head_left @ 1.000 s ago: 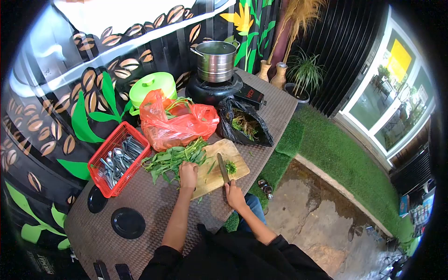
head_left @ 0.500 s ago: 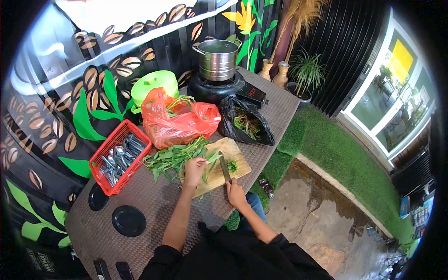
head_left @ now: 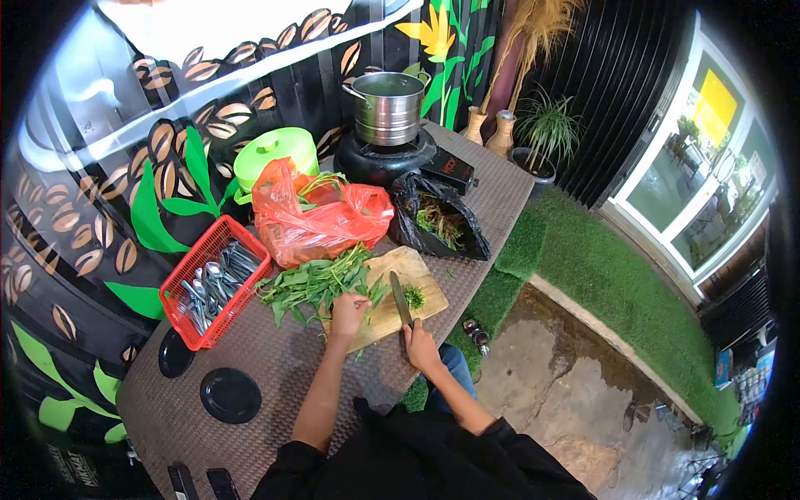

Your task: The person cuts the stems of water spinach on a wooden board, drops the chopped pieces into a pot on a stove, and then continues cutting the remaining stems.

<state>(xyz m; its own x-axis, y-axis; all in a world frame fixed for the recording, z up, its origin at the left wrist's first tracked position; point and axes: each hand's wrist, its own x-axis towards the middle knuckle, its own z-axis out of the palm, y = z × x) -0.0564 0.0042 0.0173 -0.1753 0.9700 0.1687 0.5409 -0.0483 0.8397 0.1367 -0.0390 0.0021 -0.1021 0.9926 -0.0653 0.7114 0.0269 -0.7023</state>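
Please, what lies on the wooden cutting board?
Chopped greens, beside the knife in the right hand. Leafy stems and the left hand partly hide the left edge of the cutting board.

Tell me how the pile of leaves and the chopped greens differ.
The pile is large and spread out; the chopped greens form a small heap.
The pile has long stems and leaves; the chopped greens are small bits.
The pile lies mostly left of the board; the chopped greens sit on it, beside the knife.
Both are green.
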